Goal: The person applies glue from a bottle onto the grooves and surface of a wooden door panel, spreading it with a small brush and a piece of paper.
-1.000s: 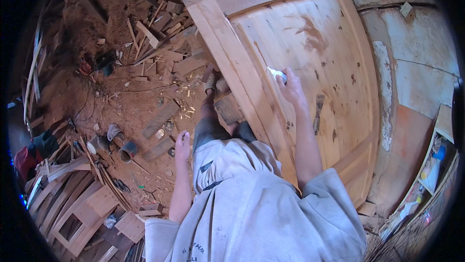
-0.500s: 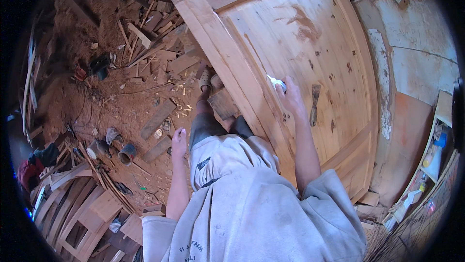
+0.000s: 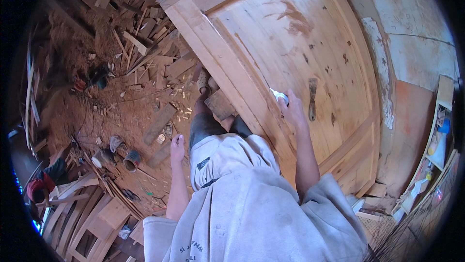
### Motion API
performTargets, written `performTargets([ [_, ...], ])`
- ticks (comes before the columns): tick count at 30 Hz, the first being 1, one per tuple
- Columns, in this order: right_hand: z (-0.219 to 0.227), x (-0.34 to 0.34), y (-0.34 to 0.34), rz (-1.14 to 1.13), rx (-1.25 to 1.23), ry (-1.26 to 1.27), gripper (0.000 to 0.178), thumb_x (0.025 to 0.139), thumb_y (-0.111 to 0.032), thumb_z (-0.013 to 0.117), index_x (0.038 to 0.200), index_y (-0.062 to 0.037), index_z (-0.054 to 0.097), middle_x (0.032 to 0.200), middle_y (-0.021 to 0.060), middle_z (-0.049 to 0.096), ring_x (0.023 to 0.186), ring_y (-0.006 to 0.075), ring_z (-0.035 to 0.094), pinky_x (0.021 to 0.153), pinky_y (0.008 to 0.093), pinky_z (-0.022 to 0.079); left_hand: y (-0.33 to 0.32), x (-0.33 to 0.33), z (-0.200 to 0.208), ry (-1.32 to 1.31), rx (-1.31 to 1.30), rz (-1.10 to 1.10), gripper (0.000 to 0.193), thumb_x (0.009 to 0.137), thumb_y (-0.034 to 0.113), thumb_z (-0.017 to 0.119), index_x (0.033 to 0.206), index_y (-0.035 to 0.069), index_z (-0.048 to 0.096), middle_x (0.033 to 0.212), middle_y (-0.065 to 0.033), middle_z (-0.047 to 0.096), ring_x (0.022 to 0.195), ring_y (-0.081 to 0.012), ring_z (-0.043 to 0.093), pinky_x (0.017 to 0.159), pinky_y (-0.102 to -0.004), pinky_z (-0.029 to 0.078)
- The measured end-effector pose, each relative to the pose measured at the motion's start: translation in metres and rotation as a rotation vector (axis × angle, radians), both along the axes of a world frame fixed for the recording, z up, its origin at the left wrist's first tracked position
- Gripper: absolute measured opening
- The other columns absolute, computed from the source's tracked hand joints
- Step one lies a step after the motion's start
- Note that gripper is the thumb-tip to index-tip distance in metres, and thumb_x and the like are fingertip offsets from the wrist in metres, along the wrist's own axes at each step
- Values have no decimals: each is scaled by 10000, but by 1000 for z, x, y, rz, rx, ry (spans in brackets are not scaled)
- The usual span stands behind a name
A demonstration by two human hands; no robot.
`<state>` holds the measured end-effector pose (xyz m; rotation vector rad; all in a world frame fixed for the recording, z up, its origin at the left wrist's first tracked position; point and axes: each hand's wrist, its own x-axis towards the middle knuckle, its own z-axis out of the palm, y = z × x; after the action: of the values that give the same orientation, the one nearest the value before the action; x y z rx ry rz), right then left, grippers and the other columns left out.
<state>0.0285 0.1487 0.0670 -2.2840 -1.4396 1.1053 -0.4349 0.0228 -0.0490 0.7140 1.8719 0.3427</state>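
Note:
A big wooden door (image 3: 290,44) lies flat in front of me, pale frame around a darker panel. My right hand (image 3: 292,109) rests on the panel near the inner frame edge, closed on a small white object (image 3: 280,95). A putty knife (image 3: 312,99) lies on the panel just right of that hand. My left hand (image 3: 177,143) hangs at my side with fingers loosely curled and nothing in it. My leg and sandalled foot (image 3: 203,81) stand by the door's left edge, next to a small wood block (image 3: 220,104).
Scrap wood offcuts (image 3: 140,39) pile up at the upper left on the reddish dirt floor. Small tins (image 3: 131,159) and cups sit at the left. Wooden frames (image 3: 72,213) lie at the lower left. A shelf with bottles (image 3: 438,141) stands at the right.
My right hand has slid slightly down the panel with the white object. The view has shifted a little; my left hand stays by my side.

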Motion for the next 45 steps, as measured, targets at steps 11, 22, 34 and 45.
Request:
performTargets([
  [11, 6, 14, -39, -54, -43, 17, 261, 883, -211, 579, 1018, 10, 544, 884, 273, 631, 836, 429, 619, 715, 472, 473, 13, 7, -2, 5, 24, -42, 466, 962, 337, 532, 1199, -64, 550, 954, -125, 629, 843, -169, 582, 785, -303, 476],
  [22, 5, 23, -64, -44, -47, -31, 267, 889, -234, 573, 949, 21, 524, 840, 276, 611, 787, 451, 588, 666, 493, 450, 9, 4, -22, 30, 16, -88, 491, 960, 358, 516, 1215, -60, 546, 1155, -206, 613, 1081, -264, 583, 938, -343, 444],
  [34, 20, 27, -87, -234, 14, -12, 248, 889, -217, 585, 1015, -3, 581, 765, 190, 639, 714, 294, 646, 617, 410, 477, 14, -1, -25, 20, 73, -59, 483, 960, 356, 513, 1212, -55, 547, 1106, -180, 623, 997, -235, 595, 896, -330, 454],
  [45, -5, 36, -162, -728, 209, 534, 157, 957, -170, 544, 1001, -19, 536, 827, 51, 612, 692, 98, 568, 627, 254, 473, 66, 19, -6, -42, 60, -225, 459, 960, 351, 521, 1200, -38, 559, 1086, -144, 620, 946, -202, 600, 848, -315, 466],
])
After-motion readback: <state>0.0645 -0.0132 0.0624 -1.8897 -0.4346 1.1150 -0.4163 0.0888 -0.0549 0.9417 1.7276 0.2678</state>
